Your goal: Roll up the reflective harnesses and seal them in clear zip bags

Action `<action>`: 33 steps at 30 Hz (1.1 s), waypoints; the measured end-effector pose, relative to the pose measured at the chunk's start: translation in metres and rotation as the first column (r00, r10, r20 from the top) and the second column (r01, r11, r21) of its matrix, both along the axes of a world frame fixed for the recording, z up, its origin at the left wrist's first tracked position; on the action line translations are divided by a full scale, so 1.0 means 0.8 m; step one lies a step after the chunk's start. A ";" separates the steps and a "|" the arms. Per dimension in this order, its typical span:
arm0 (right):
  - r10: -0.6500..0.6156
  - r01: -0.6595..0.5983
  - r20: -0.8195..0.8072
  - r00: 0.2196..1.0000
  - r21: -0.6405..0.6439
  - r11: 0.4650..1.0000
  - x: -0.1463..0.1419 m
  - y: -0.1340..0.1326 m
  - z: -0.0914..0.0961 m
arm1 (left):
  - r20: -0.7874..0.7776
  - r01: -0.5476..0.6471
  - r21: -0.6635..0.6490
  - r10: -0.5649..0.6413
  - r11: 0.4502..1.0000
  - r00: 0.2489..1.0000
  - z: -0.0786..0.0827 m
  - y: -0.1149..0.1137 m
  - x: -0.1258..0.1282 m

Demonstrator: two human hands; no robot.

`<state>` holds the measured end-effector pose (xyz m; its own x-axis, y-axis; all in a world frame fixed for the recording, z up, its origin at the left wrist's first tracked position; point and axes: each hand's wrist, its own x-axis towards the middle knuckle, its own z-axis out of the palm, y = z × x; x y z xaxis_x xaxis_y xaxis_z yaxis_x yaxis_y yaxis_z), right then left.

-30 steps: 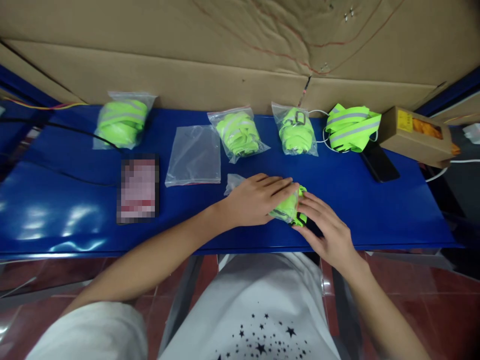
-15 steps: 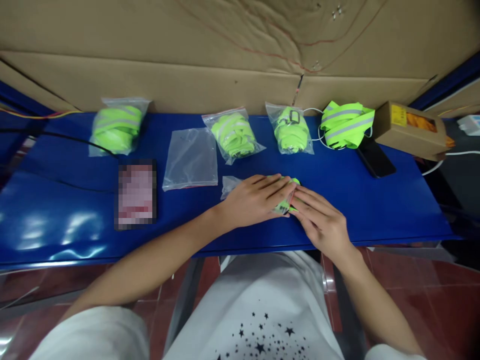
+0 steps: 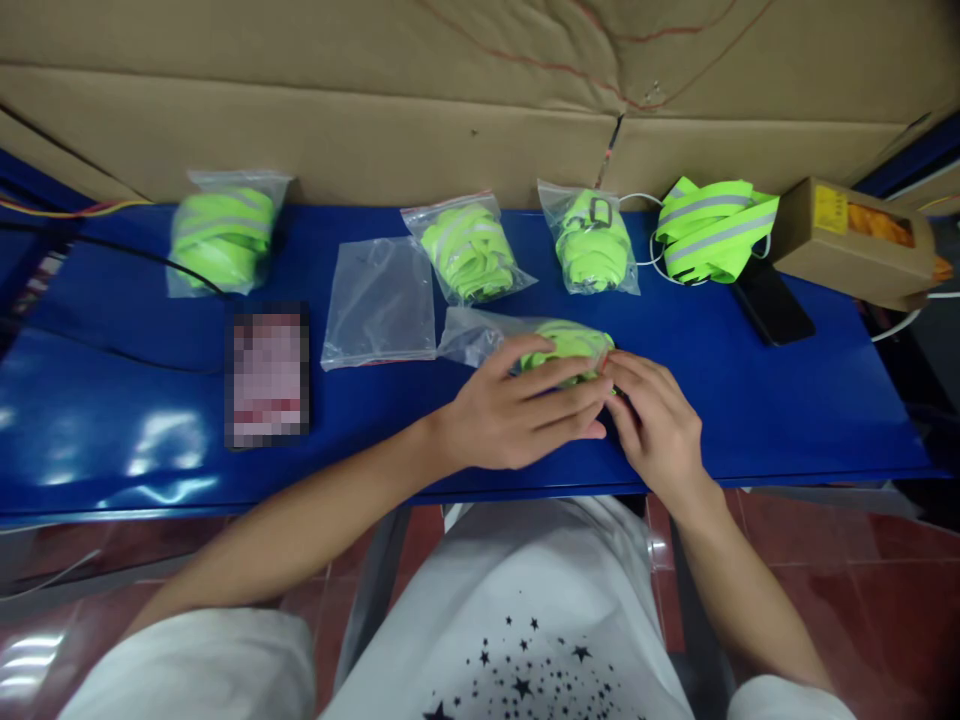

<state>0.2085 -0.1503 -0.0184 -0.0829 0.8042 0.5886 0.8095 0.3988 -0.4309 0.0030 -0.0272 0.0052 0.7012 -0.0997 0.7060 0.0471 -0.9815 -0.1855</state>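
Observation:
A clear plastic zip bag (image 3: 480,335) holding a bundled neon-yellow reflective strap (image 3: 559,340) lies near the middle of the blue table, between my hands. My left hand (image 3: 517,410) reaches over its near side, fingers spread across the bag and fingertips at its red-edged mouth; the thumb shows below. At that mouth, on the bag's right end, my right hand (image 3: 660,415) pinches the edge with thumb and fingers bent together. My hands partly hide the strap and the bag's near side. Just left lies a flat, clear zip bag (image 3: 379,300).
Along the back of the blue table (image 3: 750,420) stand bagged straps (image 3: 221,240), (image 3: 469,250), (image 3: 596,245) and a loose strap (image 3: 712,230). Right are a black phone (image 3: 772,300) and a cardboard box (image 3: 862,245). A pixelated object (image 3: 266,380) lies left, near black cables (image 3: 127,260).
My left hand has shifted toward the table's near edge and spread its fingers, uncovering more of the bagged strap. My right hand stays at the bag's mouth. The view has tilted slightly.

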 end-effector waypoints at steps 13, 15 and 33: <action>-0.060 0.059 0.011 0.998 0.012 0.998 -0.004 -0.001 -0.005 | -0.059 -0.037 -0.023 0.036 0.999 0.998 0.003 0.011 -0.002; -0.071 0.071 -0.007 0.997 0.017 0.997 -0.008 -0.001 -0.002 | 0.000 -0.019 -0.008 0.019 1.000 1.000 0.002 0.009 0.000; -0.093 0.093 0.036 0.995 0.000 0.996 -0.021 0.012 0.015 | 0.093 -0.045 -0.183 0.063 0.982 0.994 -0.012 0.006 -0.008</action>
<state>0.1919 -0.1404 -0.0061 -0.0290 0.8106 0.5849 0.8580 0.3204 -0.4015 -0.0030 -0.0223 -0.0047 0.6287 0.0718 0.7743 0.1102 -0.9939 0.0027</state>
